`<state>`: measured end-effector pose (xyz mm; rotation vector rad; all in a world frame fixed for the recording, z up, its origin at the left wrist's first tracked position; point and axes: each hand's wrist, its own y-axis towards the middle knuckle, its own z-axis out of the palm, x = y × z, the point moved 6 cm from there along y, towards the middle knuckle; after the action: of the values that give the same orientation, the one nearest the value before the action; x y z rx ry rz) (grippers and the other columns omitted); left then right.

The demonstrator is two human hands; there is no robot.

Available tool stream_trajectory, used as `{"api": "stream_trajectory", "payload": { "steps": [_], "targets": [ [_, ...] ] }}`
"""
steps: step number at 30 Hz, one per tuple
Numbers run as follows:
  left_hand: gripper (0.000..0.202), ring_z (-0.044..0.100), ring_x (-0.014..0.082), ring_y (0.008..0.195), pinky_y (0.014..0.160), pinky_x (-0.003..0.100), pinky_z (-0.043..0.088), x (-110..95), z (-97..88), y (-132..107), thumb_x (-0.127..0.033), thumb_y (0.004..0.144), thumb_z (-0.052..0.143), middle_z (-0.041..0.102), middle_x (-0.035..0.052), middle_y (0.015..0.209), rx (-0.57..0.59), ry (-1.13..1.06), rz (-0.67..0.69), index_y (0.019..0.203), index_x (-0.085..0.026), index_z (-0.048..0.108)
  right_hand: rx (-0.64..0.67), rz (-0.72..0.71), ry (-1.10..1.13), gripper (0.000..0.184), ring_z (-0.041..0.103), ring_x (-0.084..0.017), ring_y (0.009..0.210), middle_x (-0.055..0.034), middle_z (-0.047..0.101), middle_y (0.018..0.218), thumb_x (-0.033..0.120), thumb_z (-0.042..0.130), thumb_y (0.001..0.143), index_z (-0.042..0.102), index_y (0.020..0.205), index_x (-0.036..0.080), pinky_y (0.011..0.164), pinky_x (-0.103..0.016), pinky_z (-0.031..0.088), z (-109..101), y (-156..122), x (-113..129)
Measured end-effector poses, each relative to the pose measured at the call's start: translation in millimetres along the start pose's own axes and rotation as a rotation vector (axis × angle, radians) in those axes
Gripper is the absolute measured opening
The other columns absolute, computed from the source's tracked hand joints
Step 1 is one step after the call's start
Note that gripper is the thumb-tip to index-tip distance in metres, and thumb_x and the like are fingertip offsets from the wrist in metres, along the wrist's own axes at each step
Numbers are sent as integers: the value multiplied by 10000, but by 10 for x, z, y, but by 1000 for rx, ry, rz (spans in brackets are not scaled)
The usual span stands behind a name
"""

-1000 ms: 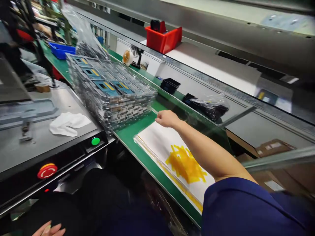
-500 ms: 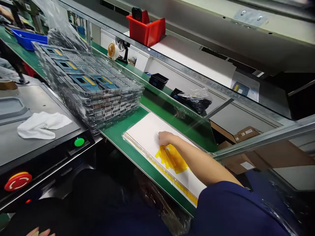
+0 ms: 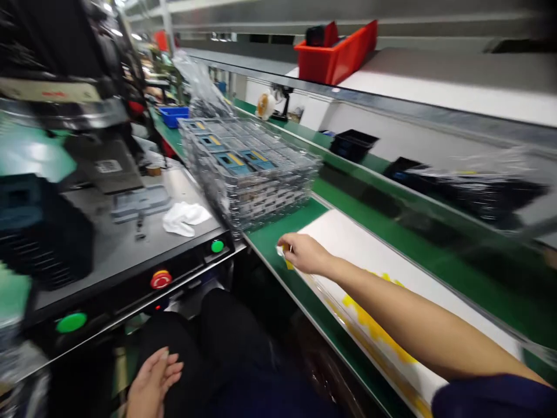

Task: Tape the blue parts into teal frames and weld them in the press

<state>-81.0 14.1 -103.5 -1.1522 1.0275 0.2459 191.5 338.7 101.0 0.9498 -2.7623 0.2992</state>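
My right hand (image 3: 302,252) is closed in a pinch over the near left corner of a white sheet (image 3: 339,229). From its fingertips hangs a small yellow film piece (image 3: 289,264) with a whitish bit beside it. More yellow film strips (image 3: 374,322) lie on the sheet beneath my right forearm. My left hand (image 3: 156,377) is low by my lap, palm up, fingers loosely curled and apart, with nothing in it. Closest to it is the machine's front edge, with a green button (image 3: 72,322) and a red emergency stop button (image 3: 161,280).
Stacked clear trays (image 3: 270,197) with blue-grey parts stand on the green bench. A white cloth (image 3: 185,218) and grey fixture (image 3: 141,202) lie on the machine table, left of which dark parts (image 3: 39,238) are stacked. Black bins (image 3: 353,145) and a red bin (image 3: 333,61) sit behind.
My right hand has left the pile of yellow strips and moved toward the sheet's corner with a small yellow film piece. The view has swung left, bringing more of my left hand and the machine in.
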Motion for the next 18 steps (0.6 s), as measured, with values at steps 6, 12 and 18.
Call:
{"api": "stream_trajectory", "payload": {
  "steps": [6, 12, 18],
  "targets": [
    [706, 623, 151, 646, 547, 242, 502, -551, 25, -147, -566, 540, 778, 670, 54, 794, -42, 76, 213, 1037, -122, 546, -24, -669, 290, 234, 594, -138, 755, -36, 653, 879, 156, 455, 816, 636, 962, 186, 678, -225, 429, 494, -203, 1506],
    [529, 632, 195, 805, 726, 321, 514, -1806, -226, -520, -559, 680, 672, 656, 67, 872, -335, 263, 725, 1003, -150, 578, 89, -744, 292, 230, 585, -136, 709, -25, 632, 844, 128, 437, 801, 617, 930, 192, 636, -227, 415, 1256, -159, 1743],
    [479, 576, 139, 692, 619, 263, 488, -3136, -324, -896, -471, 674, 676, 594, 14, 857, -736, 214, 920, 1035, -172, 576, 135, -688, 292, 215, 586, -141, 707, -21, 624, 825, 103, 443, 777, 611, 872, 199, 644, -234, 414, 1541, -57, 1639]
  ]
}}
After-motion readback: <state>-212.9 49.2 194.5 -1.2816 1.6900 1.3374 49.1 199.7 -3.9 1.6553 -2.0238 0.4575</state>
